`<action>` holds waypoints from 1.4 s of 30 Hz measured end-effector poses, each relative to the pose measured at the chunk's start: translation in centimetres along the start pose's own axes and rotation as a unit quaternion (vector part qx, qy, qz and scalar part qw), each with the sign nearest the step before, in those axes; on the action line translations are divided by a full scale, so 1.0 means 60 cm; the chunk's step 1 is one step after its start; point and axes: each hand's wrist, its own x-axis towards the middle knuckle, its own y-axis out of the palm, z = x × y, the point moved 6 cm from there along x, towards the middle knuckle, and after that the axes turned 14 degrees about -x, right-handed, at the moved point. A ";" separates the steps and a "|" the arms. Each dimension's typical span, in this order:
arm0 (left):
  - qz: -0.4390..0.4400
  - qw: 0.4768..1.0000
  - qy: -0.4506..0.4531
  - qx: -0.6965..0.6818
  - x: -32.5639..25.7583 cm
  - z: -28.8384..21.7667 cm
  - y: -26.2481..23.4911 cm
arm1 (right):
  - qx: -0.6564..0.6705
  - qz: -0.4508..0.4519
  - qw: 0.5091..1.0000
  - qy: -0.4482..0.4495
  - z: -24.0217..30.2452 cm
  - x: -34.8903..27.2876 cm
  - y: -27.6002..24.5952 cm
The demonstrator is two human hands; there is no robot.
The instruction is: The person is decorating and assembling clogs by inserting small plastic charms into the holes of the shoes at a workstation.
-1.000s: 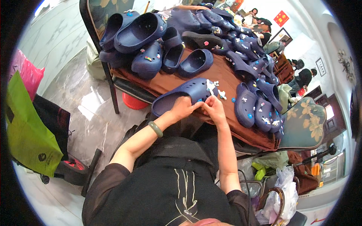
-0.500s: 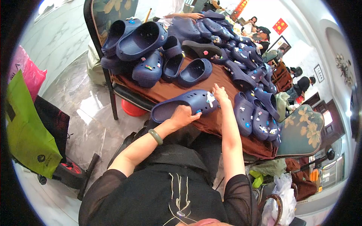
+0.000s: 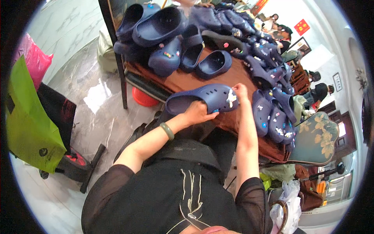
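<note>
A navy blue clog (image 3: 213, 93) with holes in its upper lies in front of me, toe to the right. My left hand (image 3: 198, 112) reaches into its foot opening and grips the near side of the upper, thumb outside by a small blue charm (image 3: 216, 111). At the toe, my right hand (image 3: 241, 93) has its fingers bent and closed against the clog, right beside a white figure-shaped charm (image 3: 231, 98). Its fingertips are partly hidden. Just beyond the held clog lies another navy clog (image 3: 213, 74), tilted with its opening showing.
Many navy clogs with charms, such as this one (image 3: 165, 58), are heaped across the brown-covered table (image 3: 177, 82). More clogs (image 3: 263, 113) stand at the right edge. A patterned chair (image 3: 314, 136) is at right, a red basin (image 3: 145, 97) below left, a green bag (image 3: 33, 117) far left.
My right hand's fingers, stretched past the toe before, are now bent in against the toe by the white charm. My left hand keeps its grip. The whole view has shifted slightly.
</note>
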 end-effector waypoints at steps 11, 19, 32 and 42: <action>0.000 0.999 -0.004 -0.033 0.008 -0.015 -0.012 | 0.394 0.026 0.917 -0.057 0.245 -0.118 -0.219; 0.042 0.996 -0.073 -0.003 0.004 0.005 -0.004 | -0.013 -0.184 0.906 -0.380 0.373 -0.200 -0.233; 0.031 0.999 -0.012 0.022 0.012 -0.009 -0.002 | -0.054 -0.089 0.941 -0.321 0.347 -0.210 -0.213; 0.053 0.998 0.007 0.016 0.007 -0.012 -0.001 | -0.032 -0.122 0.953 -0.274 0.327 -0.244 -0.182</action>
